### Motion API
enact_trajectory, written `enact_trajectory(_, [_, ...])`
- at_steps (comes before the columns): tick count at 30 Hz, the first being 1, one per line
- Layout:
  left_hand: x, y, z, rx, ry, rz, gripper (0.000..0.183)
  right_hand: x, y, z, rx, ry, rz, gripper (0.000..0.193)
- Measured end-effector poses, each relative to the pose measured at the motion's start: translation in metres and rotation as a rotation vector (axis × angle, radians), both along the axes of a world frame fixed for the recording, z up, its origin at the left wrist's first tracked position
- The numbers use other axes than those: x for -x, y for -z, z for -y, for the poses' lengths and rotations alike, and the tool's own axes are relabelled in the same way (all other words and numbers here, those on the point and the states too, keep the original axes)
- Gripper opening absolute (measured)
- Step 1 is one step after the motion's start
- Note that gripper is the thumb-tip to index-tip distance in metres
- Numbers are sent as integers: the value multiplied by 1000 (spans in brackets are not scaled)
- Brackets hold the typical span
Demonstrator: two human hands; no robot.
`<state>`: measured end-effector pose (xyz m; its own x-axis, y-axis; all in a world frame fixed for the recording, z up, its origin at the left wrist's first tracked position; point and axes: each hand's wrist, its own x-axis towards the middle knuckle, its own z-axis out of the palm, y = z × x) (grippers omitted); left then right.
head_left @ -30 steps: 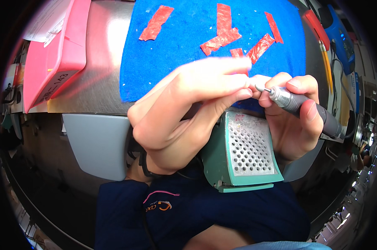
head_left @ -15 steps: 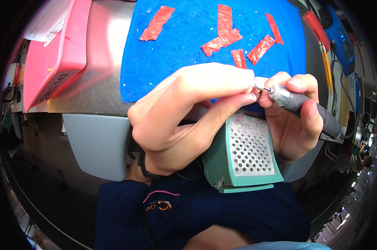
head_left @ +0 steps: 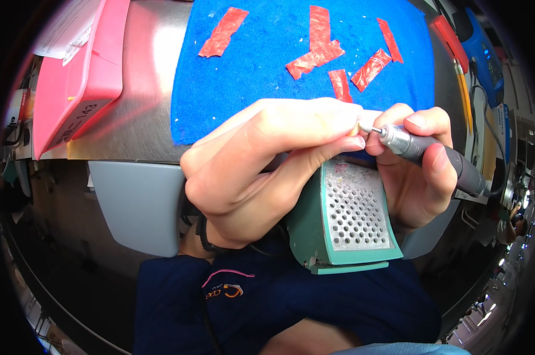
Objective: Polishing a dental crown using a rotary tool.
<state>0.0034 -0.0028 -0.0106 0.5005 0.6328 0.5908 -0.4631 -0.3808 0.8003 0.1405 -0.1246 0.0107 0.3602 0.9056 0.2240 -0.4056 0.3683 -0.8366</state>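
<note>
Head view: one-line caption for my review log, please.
Left hand pinches a small piece against the tip of a grey rotary handpiece held in the right hand, above a green perforated tray.

Green perforated box (head_left: 344, 222) directly beneath both hands

Cloth (head_left: 267, 65) on bench (head_left: 143, 112), strips (head_left: 317, 41) on cloth; tray (head_left: 84, 77) left; perforated box (head_left: 350, 216) at near edge, below hands

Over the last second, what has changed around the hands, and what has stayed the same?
Almost nothing. The left hand still pinches a small piece against the rotary tool gripped in the right hand. The green perforated box, blue cloth and red strips are unmoved.
</note>
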Motion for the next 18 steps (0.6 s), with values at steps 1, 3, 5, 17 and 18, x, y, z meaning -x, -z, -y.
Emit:
enact_trajectory(1, [0,1,-1,-13,6,6,26,1,0,0,2,1,-5,33])
enact_trajectory(3, [-1,2,-2,-30,11,14,27,3,-1,0,12,17,-11,34])
enact_trajectory(5, [-1,2,-2,-35,7,17,27,2,-2,0,17,20,-7,34])
enact_trajectory(17, [0,-1,-1,-43,-15,2,26,2,1,-1,-20,15,17,34])
enact_trajectory(18, [0,-2,-2,-49,-14,1,26,1,1,-1,-30,-1,10,34])
